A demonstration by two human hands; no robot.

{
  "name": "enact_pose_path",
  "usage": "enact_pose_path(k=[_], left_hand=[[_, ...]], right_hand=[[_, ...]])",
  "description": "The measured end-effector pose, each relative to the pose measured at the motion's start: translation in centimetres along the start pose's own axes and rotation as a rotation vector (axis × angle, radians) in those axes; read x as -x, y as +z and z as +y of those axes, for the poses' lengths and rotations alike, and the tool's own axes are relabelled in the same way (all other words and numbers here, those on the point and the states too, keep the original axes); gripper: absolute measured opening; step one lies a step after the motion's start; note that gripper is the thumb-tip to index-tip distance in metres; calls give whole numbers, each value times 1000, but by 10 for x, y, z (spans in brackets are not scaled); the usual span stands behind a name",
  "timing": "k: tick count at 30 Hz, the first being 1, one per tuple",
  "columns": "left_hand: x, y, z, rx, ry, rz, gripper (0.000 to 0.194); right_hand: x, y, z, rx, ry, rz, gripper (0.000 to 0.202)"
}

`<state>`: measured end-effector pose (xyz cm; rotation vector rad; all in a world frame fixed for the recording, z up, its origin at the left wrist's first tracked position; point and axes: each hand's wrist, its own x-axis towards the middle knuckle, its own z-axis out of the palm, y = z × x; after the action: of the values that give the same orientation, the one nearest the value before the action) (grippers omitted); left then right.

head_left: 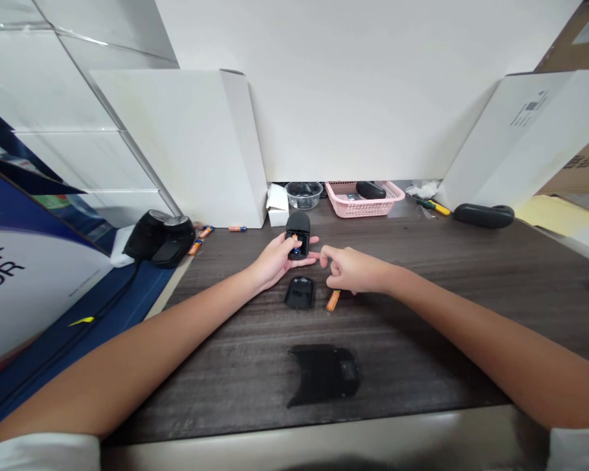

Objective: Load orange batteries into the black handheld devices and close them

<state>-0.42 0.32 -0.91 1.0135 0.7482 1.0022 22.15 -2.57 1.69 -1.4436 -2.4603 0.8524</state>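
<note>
In my left hand (277, 260) is a black, rounded device (298, 224) that looks like a wireless mouse, its battery compartment uncovered. An orange and blue battery (294, 239) shows in the compartment, with my left thumb pressed on it. Just to the right hovers my right hand (353, 268), its fingers curled. Another orange battery (332, 301) sticks out from under those curled fingers, its upper end hidden by them. A glossy black cover (300, 292) lies on the table below the device. Closer to me rests a flat black curved piece (324, 374).
Several orange batteries (237, 229) lie at the back left, near a black shaver-like device (163, 237). Along the back stand a small white box (277, 206), a clear bowl (304, 194) and a pink basket (366, 208). A yellow-handled tool (440, 207) and a black case (483, 216) lie at right.
</note>
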Motion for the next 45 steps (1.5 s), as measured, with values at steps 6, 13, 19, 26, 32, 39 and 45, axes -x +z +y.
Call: enact_pose_path(k=[6, 13, 19, 26, 32, 39, 45], left_hand=[[1, 4, 3, -30, 28, 69, 20], [1, 2, 1, -68, 21, 40, 22], [-3, -2, -3, -60, 39, 23, 28], [-2, -2, -3, -38, 55, 10, 25], [-2, -2, -2, -81, 29, -14, 29], [-5, -3, -7, -126, 11, -17, 27], [-6, 0, -10, -138, 69, 26, 29]], right_hand=[[11, -11, -12, -8, 133, -294, 38], [16, -18, -20, -181, 125, -533, 34], [23, -17, -27, -241, 155, -654, 53], [29, -12, -31, -146, 68, -676, 39], [17, -14, -15, -194, 40, -584, 27], [-16, 10, 17, -407, -100, 160, 14], [-11, 20, 1, 6, -160, 188, 27]])
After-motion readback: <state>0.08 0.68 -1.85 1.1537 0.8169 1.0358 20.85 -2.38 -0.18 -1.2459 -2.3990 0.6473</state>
